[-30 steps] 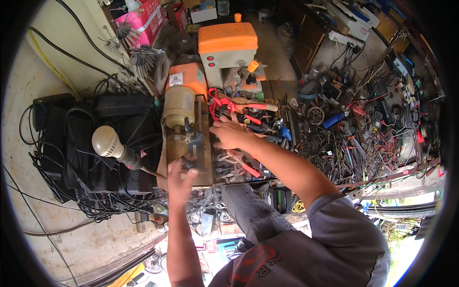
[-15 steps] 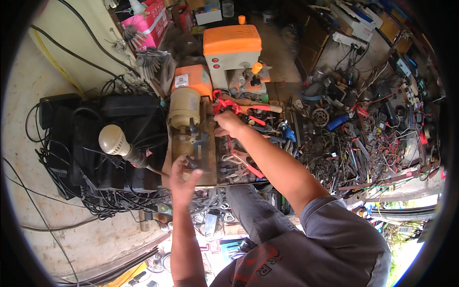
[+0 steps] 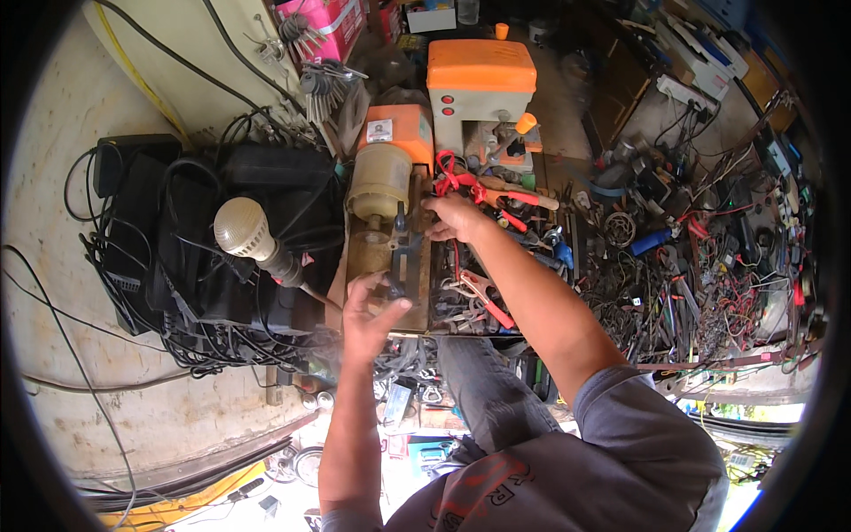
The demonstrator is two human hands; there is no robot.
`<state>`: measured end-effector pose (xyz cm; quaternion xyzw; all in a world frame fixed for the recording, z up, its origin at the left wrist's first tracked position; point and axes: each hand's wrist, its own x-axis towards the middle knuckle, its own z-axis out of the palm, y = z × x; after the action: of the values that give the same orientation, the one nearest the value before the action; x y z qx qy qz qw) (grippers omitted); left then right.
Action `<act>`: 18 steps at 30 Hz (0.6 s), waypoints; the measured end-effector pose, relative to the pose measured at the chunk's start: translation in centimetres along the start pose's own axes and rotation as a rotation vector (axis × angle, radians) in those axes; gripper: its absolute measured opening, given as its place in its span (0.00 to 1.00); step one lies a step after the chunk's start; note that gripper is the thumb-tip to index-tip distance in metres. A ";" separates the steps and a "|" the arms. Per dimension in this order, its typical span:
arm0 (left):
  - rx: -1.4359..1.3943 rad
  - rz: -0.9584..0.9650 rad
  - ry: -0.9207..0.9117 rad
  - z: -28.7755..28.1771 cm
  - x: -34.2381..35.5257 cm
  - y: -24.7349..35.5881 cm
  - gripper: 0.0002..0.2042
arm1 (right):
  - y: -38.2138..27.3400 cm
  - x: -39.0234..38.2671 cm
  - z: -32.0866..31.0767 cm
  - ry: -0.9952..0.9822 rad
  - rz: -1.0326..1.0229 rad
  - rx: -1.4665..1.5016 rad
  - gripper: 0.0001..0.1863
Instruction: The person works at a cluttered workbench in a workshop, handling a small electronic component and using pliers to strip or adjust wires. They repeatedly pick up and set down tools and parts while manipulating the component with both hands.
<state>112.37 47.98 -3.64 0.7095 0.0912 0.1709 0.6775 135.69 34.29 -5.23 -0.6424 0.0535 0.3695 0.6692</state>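
My left hand (image 3: 365,321) is at the near end of a bench machine with a beige cylindrical motor (image 3: 379,184). Its thumb and fingers are spread around a small dark knob-like part (image 3: 393,286), and I see no grip on it. My right hand (image 3: 452,218) reaches over the machine's right edge, fingers curled to the left near a black lever (image 3: 401,217). What those fingers hold, if anything, is hidden. Just beyond that hand lie a red cable (image 3: 454,175) and orange-handled pliers (image 3: 527,199).
A grey machine with an orange cover (image 3: 483,65) stands behind. At left, a bulb-shaped lamp (image 3: 241,229) hangs before black cases (image 3: 275,182) and cables. Clamps with red handles (image 3: 487,297) lie below my right forearm. Tools and wires (image 3: 709,284) crowd the right side.
The view has shifted, so the bench appears farther right. My right hand sits slightly closer to the machine. My left hand stays by the dark part, fingers still apart.
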 end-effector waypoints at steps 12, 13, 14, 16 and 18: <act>0.023 0.047 0.009 0.0 0.1 -0.2 0.25 | -0.1 1.4 0.1 0.027 0.089 0.017 0.11; -0.033 0.025 0.000 0.0 0.1 -0.2 0.25 | -0.1 1.3 0.2 0.040 0.087 0.019 0.11; -0.052 0.021 0.000 0.0 0.1 -0.3 0.25 | -0.1 1.2 0.2 0.052 0.084 0.019 0.11; -0.075 0.006 0.001 -0.1 0.1 -0.3 0.24 | -0.1 1.1 0.4 0.066 0.083 0.021 0.11; -0.047 -0.003 0.007 -0.2 0.0 -0.4 0.24 | 0.0 1.1 0.4 0.073 0.084 0.026 0.11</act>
<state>112.38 48.19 -4.01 0.6926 0.0905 0.1742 0.6941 136.37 35.14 -5.76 -0.6440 0.1096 0.3728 0.6589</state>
